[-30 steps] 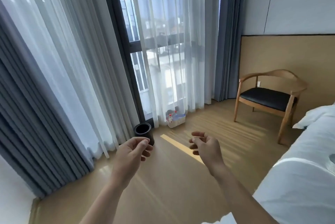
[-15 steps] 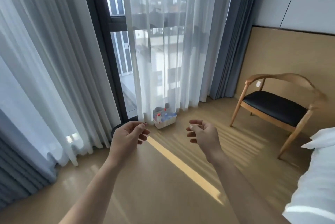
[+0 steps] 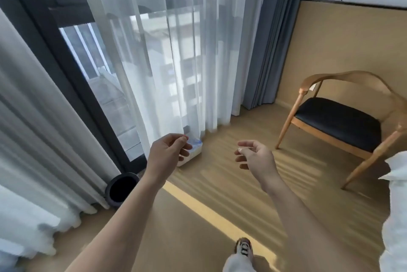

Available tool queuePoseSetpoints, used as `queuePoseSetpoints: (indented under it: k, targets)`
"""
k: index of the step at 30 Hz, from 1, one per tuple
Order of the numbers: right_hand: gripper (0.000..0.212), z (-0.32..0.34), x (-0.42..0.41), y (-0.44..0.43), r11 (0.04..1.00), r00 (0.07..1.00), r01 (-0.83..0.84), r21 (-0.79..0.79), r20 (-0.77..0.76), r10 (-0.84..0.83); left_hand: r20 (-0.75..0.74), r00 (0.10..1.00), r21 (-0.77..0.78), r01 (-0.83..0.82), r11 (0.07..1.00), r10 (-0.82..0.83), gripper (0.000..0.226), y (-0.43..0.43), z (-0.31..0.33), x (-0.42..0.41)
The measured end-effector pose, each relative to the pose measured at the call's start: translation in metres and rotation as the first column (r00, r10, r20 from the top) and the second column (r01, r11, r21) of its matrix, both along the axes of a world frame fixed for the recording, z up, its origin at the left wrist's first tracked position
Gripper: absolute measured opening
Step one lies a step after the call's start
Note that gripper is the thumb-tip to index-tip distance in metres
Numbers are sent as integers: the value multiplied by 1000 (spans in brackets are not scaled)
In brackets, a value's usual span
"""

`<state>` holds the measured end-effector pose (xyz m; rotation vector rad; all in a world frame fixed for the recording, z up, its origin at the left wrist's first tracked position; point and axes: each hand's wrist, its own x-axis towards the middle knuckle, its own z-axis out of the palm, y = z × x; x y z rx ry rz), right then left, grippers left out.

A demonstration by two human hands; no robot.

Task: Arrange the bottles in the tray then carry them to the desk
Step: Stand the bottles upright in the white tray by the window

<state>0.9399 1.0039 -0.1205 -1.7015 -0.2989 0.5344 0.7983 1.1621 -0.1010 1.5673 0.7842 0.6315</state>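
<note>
Head view puts the white tray (image 3: pixel 195 154) of bottles (image 3: pixel 196 142) on the floor (image 3: pixel 209 183) mid-frame at the sheer curtain (image 3: pixel 176 62) hem, partly behind the left hand (image 3: pixel 167 155). That hand and the right hand (image 3: pixel 256 158) reach forward, fingers loosely curled and empty, probably readied to reach the tray.

Wooden chair (image 3: pixel 343 117), black bin (image 3: pixel 120 190), sheer curtain (image 3: pixel 176 51)

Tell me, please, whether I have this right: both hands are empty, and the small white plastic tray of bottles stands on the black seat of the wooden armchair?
Not quite: the head view shows the small white plastic tray on the wooden floor by the sheer white curtain, not on the wooden armchair's black seat. The left hand and right hand are indeed empty.
</note>
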Motion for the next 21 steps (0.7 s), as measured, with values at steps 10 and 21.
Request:
queuePoseSetpoints:
  k: [10,21]
  targets:
    - [16,-22,192,184,967,968,-250,-52,-11,249,-75,965,-13,-254,967,253,17,143,-31,156]
    - [18,-83,309,362,857,876,-482,-184,-125,466,-207,857,-121,-501,857,472,15,279,-105,252]
